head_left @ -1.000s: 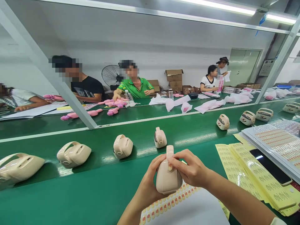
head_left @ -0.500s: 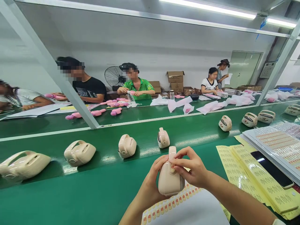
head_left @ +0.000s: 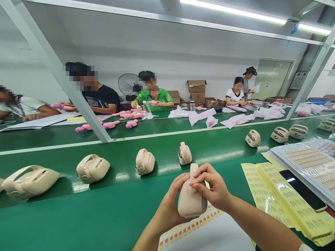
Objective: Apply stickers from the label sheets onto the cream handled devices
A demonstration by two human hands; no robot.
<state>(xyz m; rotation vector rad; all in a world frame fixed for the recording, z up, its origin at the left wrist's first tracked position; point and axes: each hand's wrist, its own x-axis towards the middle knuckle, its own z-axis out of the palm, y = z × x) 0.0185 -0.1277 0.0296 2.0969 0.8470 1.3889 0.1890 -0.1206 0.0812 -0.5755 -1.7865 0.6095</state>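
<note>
A beige handled device (head_left: 190, 202) stands upright above the near edge of the green belt, gripped from the left by my left hand (head_left: 172, 205). The fingertips of my right hand (head_left: 211, 190) press on its top face just below the handle. Beneath it lies a white sheet (head_left: 209, 233) lined with small round red-and-yellow stickers. More beige devices (head_left: 144, 162) lie spaced along the belt (head_left: 110, 209), from far left to far right.
Yellow label sheets (head_left: 277, 198), a black phone (head_left: 305, 190) and wrapped sticker sheets (head_left: 309, 160) lie at right. Across a second belt, several other people handle pink items (head_left: 132, 123). A slanted white frame post (head_left: 65, 83) stands at left; a fan and cartons stand behind.
The devices on the belt have drifted to the right. My right fingers have closed down onto the top of the held device, which has sunk slightly.
</note>
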